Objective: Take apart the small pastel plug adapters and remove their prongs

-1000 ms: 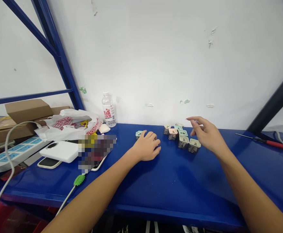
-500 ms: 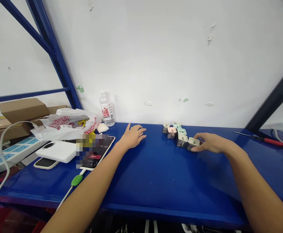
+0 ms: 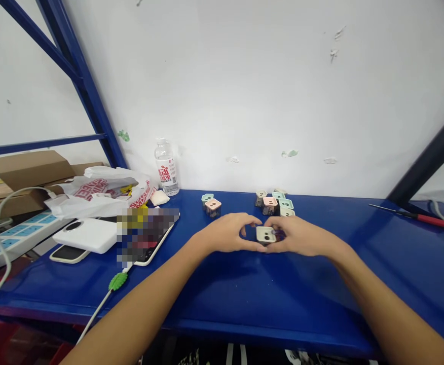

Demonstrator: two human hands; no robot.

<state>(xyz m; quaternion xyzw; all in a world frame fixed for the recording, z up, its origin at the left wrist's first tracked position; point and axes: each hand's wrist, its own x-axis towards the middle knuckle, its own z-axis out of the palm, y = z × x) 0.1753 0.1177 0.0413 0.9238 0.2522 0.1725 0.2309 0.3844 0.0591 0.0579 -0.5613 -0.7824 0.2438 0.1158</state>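
Observation:
Between my two hands, a small square container [image 3: 265, 234] with a cream top and two dark spots is raised slightly above or rests on the blue tabletop; I cannot tell which. My right hand [image 3: 301, 235] pinches its right side between thumb and fingers. My left hand [image 3: 227, 233] curves around its left side with thumb and fingers apart, the tips close to it. Behind the left hand stand a mint container [image 3: 207, 198] and a pink-topped container [image 3: 213, 205]. Past the right hand is a cluster of similar containers, including a pink one [image 3: 270, 203] and a mint one [image 3: 286, 204].
A clear bottle [image 3: 166, 170] stands by the wall. At left lie a phone [image 3: 161, 238] on a cable, a white power bank [image 3: 87, 236], a power strip [image 3: 20, 232], plastic bags [image 3: 96, 190] and a cardboard box [image 3: 34, 170]. A red-handled screwdriver [image 3: 431, 220] lies at right.
My right hand has moved left with the cream container, away from the cluster. My left hand has come right and towards me to meet it, uncovering the mint and pink containers behind.

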